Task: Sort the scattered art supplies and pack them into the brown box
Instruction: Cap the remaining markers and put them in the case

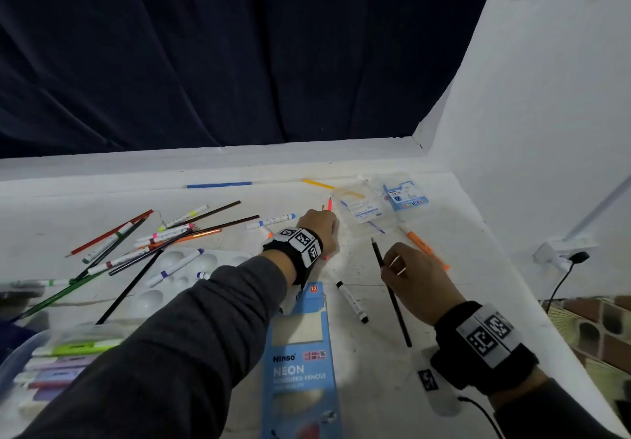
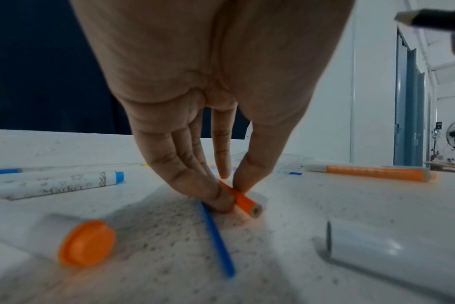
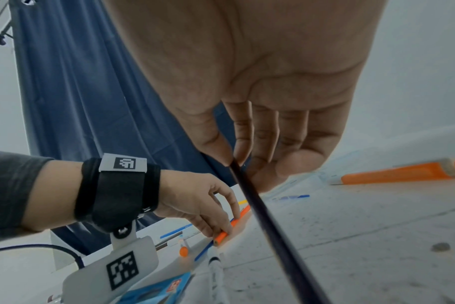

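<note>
Right now my left hand (image 2: 216, 98) is down on the white table (image 1: 426, 302), thumb and fingertips pinching an orange pencil (image 2: 243, 200) that lies flat on the surface; a thin blue pencil (image 2: 216, 236) runs out from under those same fingers toward the wrist. My right hand (image 1: 415, 281), near the left and closer to me, pinches a black pencil (image 1: 392, 293) between thumb and forefinger, its tip pointing away, its length clear of the table in the right wrist view. Beyond the right hand: an orange marker (image 1: 423, 247) lying flat. Between the two hands, a white marker with black cap (image 1: 351, 300). Just under the left forearm, a blue pencil carton (image 1: 300, 363). Left of the left hand, a heap of pencils and markers (image 1: 146, 237) and a white paint palette (image 1: 191, 274). Brown box: cannot find it in any view.
</note>
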The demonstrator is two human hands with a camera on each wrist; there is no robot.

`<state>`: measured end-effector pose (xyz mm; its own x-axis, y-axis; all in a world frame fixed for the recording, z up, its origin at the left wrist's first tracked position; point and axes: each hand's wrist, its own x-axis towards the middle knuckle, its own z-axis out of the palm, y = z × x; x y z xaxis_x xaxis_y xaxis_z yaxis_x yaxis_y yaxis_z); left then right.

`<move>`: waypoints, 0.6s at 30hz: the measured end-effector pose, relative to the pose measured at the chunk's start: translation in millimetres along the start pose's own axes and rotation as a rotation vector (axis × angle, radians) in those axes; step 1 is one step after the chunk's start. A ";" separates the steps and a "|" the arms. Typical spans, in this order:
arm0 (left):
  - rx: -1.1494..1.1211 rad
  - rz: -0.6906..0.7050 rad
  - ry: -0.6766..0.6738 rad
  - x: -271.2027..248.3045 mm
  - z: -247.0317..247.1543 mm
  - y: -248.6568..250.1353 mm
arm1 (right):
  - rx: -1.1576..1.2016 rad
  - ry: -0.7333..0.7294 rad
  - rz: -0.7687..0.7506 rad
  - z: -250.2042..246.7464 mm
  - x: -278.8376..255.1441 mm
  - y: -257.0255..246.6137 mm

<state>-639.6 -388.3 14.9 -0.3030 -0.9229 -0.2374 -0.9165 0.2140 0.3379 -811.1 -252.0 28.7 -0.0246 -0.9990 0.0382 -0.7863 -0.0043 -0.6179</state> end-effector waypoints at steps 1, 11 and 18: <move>-0.016 -0.003 0.002 -0.9 -1.6 -0.1 | 0.018 0.003 -0.003 0.5 -1.6 -2.6; -0.554 -0.056 0.090 -59.3 -42.7 -32.2 | 0.208 0.060 -0.050 6.5 -18.2 -36.5; -0.983 0.056 0.210 -165.6 -33.0 -69.2 | 0.454 0.075 -0.071 26.3 -33.2 -71.1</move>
<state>-517.4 -260.8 60.9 -0.2003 -0.9776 -0.0646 -0.2512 -0.0125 0.9679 -738.1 -219.6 50.6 -0.0384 -0.9895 0.1393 -0.4379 -0.1086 -0.8925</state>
